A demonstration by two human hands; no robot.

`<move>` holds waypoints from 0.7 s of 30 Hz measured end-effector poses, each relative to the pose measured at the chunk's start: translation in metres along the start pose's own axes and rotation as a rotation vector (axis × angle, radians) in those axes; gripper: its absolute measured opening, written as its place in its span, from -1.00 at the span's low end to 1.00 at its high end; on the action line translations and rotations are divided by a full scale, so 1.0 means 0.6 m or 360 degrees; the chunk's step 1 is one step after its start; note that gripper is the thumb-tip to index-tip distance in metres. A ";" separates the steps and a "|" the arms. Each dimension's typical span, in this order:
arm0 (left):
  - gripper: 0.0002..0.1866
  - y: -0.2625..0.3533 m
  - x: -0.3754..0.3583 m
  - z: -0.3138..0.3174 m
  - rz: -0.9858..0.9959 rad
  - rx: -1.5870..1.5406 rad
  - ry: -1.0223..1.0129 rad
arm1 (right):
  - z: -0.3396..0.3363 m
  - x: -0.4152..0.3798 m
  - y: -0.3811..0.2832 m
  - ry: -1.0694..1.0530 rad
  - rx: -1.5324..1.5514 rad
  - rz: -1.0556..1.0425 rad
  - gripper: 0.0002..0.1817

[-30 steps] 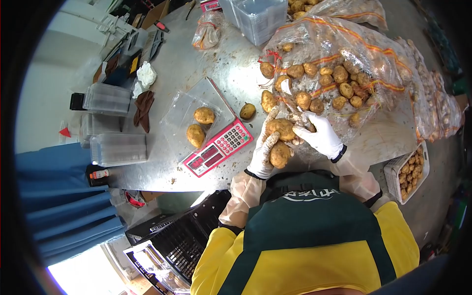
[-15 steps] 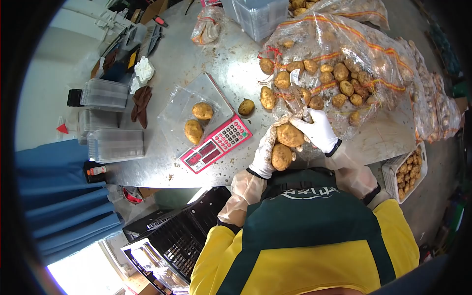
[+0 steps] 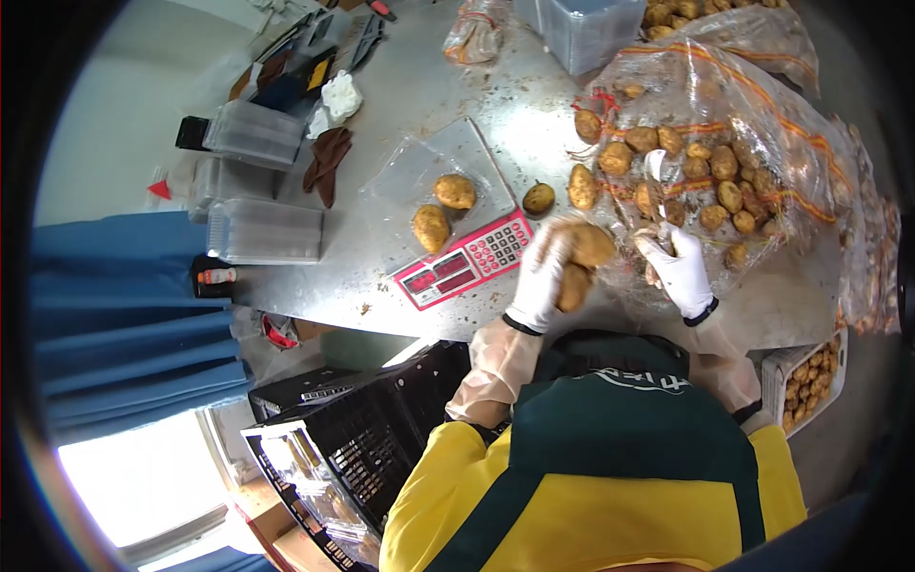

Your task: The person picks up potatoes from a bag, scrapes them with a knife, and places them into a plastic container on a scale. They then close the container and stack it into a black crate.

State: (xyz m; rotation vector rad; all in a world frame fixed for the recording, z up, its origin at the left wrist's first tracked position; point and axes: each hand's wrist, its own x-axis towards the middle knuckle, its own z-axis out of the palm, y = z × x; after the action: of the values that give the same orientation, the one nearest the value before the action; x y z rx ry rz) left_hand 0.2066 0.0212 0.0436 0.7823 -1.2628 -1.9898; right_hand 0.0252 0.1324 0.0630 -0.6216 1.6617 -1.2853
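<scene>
My left hand (image 3: 541,276), in a white glove, is wrapped round two potatoes (image 3: 575,286) beside the scale; their outlines are blurred. My right hand (image 3: 679,270), also gloved, grips the handle of a small tool with a pale curved blade (image 3: 655,164). Two potatoes (image 3: 432,229) lie on a clear plastic tray or sheet on the red scale (image 3: 461,271). A single potato (image 3: 538,198) rests just right of the scale. Behind my right hand, many potatoes (image 3: 724,163) lie in and on a clear plastic bag (image 3: 762,100) with orange stripes.
The metal table (image 3: 410,105) carries stacked clear boxes (image 3: 264,231) at the left, a brown cloth (image 3: 327,162) and a clear bin (image 3: 583,33) at the back. Black crates (image 3: 367,448) stand below the front edge. A white crate of potatoes (image 3: 776,374) is at the lower right.
The view has shifted, so the table contents appear further right. My left hand has moved away from my right hand, toward the scale, with its two potatoes.
</scene>
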 end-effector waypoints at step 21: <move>-0.75 0.205 0.096 -0.294 0.0323 0.0916 0.0828 | 0.004 0.008 0.024 -0.0077 0.0043 0.0203 -0.85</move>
State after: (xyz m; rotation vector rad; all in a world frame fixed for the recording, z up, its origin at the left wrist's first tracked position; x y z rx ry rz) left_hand 0.3310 -0.1584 0.0859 1.2828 -1.5178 -1.1474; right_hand 0.0273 0.1318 0.0480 -0.5181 1.6153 -1.1902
